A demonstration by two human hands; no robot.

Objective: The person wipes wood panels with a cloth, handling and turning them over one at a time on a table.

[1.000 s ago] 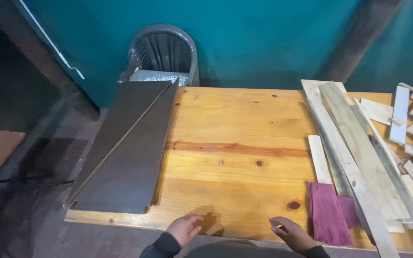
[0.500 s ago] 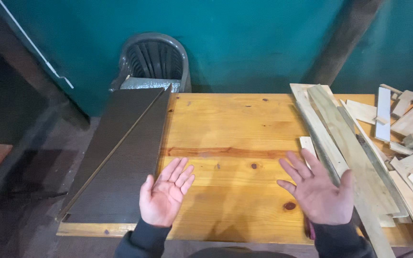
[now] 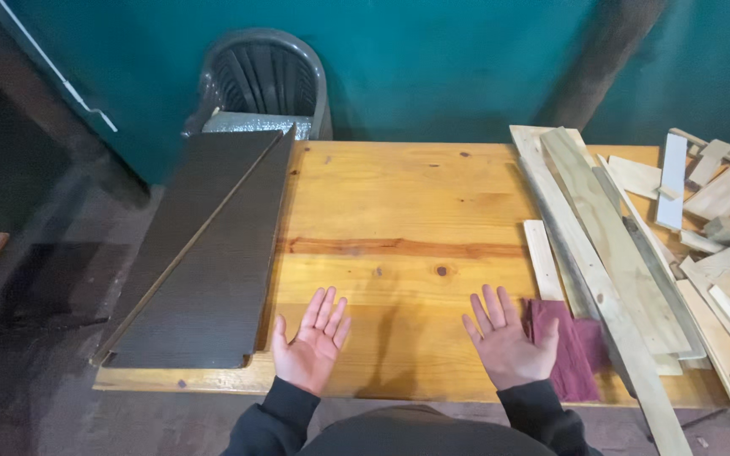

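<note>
Both hands lie open, palms up, fingers spread and pointing away from the body: left hand (image 3: pixel 310 344), right hand (image 3: pixel 509 346), empty above the wooden worktop (image 3: pixel 399 211). A maroon cloth (image 3: pixel 569 355) lies just beside the right hand, its long axis running away from the person, partly under pale planks (image 3: pixel 601 253).

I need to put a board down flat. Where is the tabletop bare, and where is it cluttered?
The free patch is the middle of the wooden table, between the dark panel on its left edge and the long planks on the right, beyond the open left hand and right hand. The right side is crowded: planks, offcuts, a maroon cloth.
</note>
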